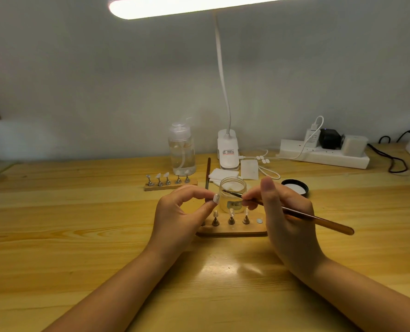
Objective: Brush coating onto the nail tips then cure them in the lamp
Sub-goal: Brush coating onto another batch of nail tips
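- Spreading across the whole foreground, a pale wooden table (79,236) meets a plain grey wall, with a lit desk lamp (228,149) clipped at the back.
- Both forearms reach in from below, hands raised above a wooden stand (232,230).
- The left hand (182,212) pinches a nail tip (216,198) between thumb and forefinger.
- The right hand (285,212) grips a brush (295,213), bristles pointing left toward the nail tip, in front of an open jar (232,195).
- Three more tips stand on pegs below.
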{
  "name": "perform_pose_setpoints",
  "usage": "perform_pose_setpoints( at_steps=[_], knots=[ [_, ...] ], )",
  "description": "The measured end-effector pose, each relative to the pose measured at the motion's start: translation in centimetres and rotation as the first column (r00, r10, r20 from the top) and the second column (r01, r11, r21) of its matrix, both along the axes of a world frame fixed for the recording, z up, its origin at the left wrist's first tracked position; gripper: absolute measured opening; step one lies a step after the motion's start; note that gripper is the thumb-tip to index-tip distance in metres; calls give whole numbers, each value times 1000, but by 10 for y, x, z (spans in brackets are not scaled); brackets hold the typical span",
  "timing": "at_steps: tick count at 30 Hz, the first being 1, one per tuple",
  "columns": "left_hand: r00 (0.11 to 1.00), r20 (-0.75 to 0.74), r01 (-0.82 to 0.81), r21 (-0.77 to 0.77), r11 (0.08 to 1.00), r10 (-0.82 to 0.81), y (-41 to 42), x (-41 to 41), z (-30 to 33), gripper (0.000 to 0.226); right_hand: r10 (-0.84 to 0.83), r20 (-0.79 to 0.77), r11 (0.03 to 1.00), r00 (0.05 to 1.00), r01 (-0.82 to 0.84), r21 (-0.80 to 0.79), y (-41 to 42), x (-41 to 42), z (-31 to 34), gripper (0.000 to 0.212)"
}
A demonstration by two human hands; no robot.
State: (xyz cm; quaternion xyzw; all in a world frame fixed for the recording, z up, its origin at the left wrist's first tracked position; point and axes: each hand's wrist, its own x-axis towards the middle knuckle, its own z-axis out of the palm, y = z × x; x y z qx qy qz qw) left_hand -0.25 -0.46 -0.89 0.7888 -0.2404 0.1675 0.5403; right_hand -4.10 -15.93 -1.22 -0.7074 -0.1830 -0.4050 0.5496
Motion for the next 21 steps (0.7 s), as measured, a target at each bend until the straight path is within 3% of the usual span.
perform_pose_setpoints(
  at_steps=[6,12,15,21],
  knots=[
    [1000,20,-20,9,1000,20,0,0,0,23,20,-1,997,1000,-20,-74,3,2,-1,33],
    [999,24,-31,11,999,30,1,0,-1,24,82,-36,996,996,-83,-36,3,-4,-2,36],
    [999,21,-30,10,1000,30,2,-1,-1,24,66,-34,998,997,-66,9,4,-1,0,37],
    [999,23,-30,12,999,30,0,0,0,24,12,-16,999,1000,-13,-50,3,2,-1,27]
  ],
)
